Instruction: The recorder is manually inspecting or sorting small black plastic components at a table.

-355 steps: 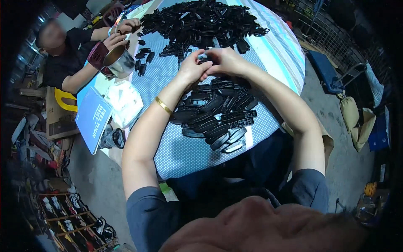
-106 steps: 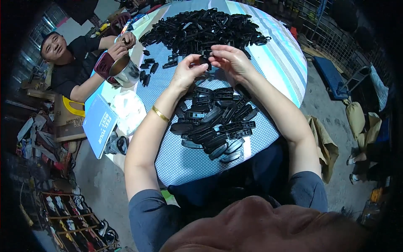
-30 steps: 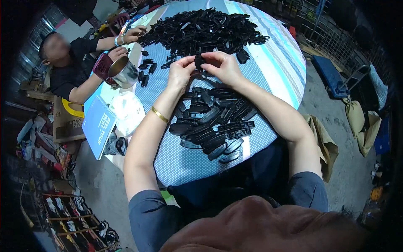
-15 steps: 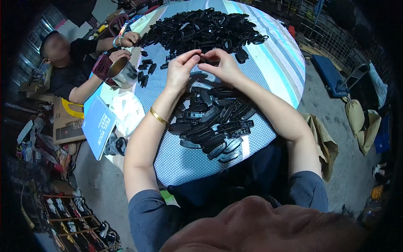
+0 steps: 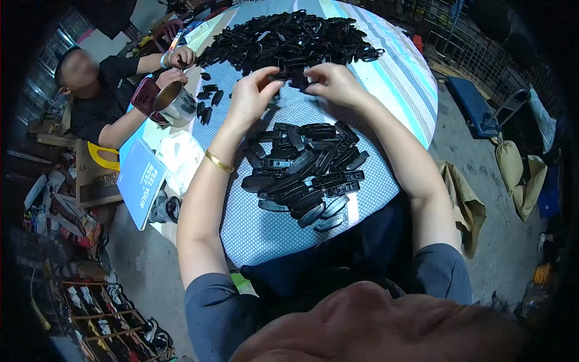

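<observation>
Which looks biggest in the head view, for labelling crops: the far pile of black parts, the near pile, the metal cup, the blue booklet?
1. far pile of black parts
2. near pile
3. blue booklet
4. metal cup

The piles are close; fisheye bending blurs that ranking.

Round table under a dotted, striped cloth

The table bears a near heap of black plastic parts; beyond that heap lies a larger black pile, and to its left a steel cup, a white bag and a blue booklet.
</observation>
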The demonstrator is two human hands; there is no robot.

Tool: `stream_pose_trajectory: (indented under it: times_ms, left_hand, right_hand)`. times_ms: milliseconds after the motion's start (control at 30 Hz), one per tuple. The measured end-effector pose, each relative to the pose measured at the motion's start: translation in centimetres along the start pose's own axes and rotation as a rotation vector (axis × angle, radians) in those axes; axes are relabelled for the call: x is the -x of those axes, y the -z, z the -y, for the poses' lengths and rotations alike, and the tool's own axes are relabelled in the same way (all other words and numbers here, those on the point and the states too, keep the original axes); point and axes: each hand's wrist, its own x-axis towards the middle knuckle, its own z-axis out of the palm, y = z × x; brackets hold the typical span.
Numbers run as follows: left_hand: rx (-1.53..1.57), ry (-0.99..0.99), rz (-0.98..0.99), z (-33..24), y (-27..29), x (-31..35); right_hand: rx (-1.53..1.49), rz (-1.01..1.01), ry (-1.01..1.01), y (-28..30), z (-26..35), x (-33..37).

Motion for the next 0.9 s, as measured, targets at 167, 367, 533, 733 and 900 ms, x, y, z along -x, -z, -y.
stream_pose_trajectory:
  times_ms: [167,367,533,733,900]
  left_hand:
    - [-0.369,0.047,0.262,1.0,0.7,0.4]
    - [-0.082,0.315,0.473,1.5,-0.4,0.2]
    - [-0.366,-0.069,0.114,2.7,-1.4,0.4]
    - [-0.444,-0.318,0.059,4.1,-2.1,0.1]
    - [-0.517,-0.216,0.14,3.5,-1.7,0.6]
  right_hand:
    - [0.284,0.187,-0.203,0.7,0.2,0.2]
    - [0.133,0.137,0.092,-2.3,0.1,0.6]
    - [0.165,0.154,0.107,-3.4,1.0,0.7]
    - [0.333,0.146,-0.003,-1.7,1.8,0.8]
    - [0.364,0.246,-0.145,-1.0,1.3,0.2]
